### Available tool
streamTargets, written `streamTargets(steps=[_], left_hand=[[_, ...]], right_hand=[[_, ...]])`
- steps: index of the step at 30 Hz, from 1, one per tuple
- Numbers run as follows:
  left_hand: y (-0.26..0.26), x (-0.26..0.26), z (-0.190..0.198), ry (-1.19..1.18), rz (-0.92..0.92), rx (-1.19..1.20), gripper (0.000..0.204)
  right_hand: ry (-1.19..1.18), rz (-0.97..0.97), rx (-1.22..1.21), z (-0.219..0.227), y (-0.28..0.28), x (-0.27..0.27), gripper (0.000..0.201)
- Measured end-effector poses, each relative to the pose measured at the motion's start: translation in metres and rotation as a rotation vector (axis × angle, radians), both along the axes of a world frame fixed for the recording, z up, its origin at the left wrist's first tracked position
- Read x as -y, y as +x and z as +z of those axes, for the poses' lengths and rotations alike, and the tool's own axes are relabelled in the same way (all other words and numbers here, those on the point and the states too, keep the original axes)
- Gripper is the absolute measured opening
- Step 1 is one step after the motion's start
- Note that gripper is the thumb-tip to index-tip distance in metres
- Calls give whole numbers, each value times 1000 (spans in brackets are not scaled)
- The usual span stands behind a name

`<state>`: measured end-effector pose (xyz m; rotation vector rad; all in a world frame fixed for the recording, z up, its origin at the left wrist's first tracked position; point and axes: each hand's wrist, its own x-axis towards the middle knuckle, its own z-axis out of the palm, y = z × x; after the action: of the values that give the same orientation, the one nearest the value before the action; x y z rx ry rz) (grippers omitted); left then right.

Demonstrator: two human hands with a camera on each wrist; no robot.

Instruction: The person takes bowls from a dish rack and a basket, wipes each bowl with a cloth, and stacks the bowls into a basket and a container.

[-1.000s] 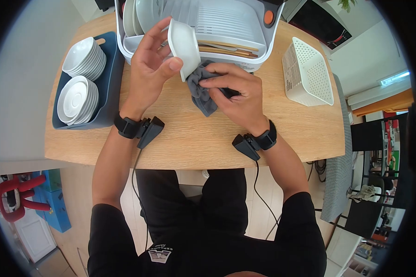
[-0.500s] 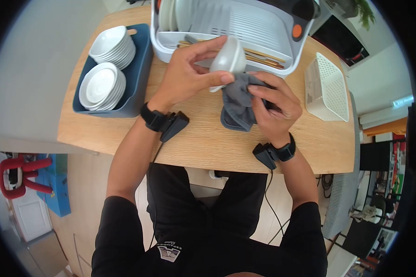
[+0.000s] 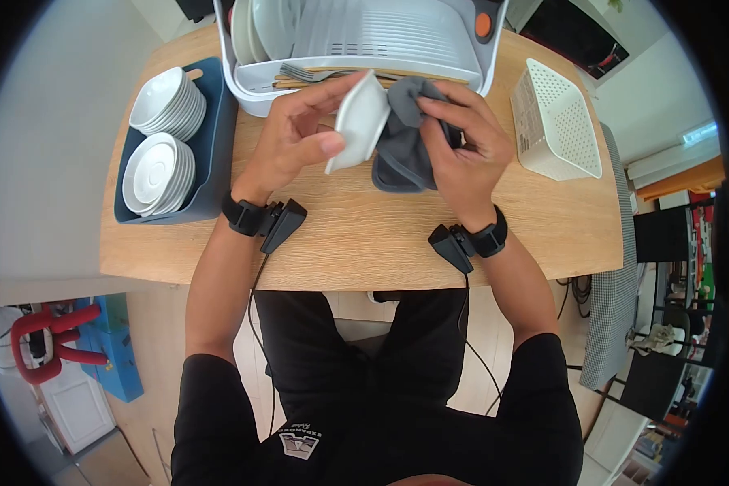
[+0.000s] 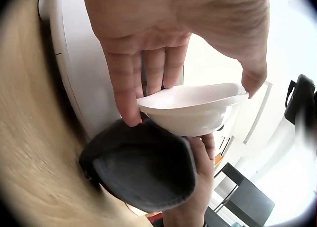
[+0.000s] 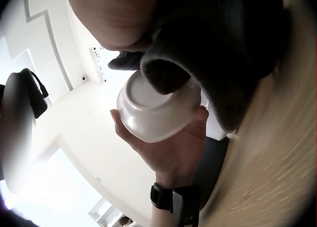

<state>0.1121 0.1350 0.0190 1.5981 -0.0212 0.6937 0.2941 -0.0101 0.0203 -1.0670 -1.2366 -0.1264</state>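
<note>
In the head view the left hand (image 3: 287, 142) holds a white bowl (image 3: 360, 123) tilted on its side, by its rim between thumb and fingers. The right hand (image 3: 471, 146) grips a dark grey cloth (image 3: 403, 150) right beside the bowl's outer side. The left wrist view has the bowl (image 4: 198, 113) spanned between thumb and fingertips, with the cloth (image 4: 148, 167) hanging below it. From the right wrist, the bowl's base (image 5: 146, 91) faces the camera, partly covered by the cloth (image 5: 198, 53).
A blue bin (image 3: 211, 154) with stacked white bowls (image 3: 168, 104) and small dishes (image 3: 155, 172) stands at left. Behind the hands is a white dish rack (image 3: 259, 101) with plates, chopsticks and a fork (image 3: 304, 74). A white perforated basket (image 3: 543, 134) stands at right.
The bowl has turned in the left hand, its angle differing between frames. The cloth, in the right hand, has shifted up along the bowl's side. The head camera's view has also shifted.
</note>
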Motion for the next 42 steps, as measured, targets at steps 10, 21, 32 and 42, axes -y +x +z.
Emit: streamTargets(steps=[10,21,32,42], left_hand=[[11,6,-1,-43,156,73,91],[7,4,-3,-16,60,64,93],[5,6,12,680,554,-43,86],[7,-2,2,337,388,3,125]], right_hand=[[-193,91,46,-7,5,1,28],[-161,156,20,-13,4,-4,25],[46,55,-138,-16,15,-10,26],[-33,73,-69,-15,16,-9,24]])
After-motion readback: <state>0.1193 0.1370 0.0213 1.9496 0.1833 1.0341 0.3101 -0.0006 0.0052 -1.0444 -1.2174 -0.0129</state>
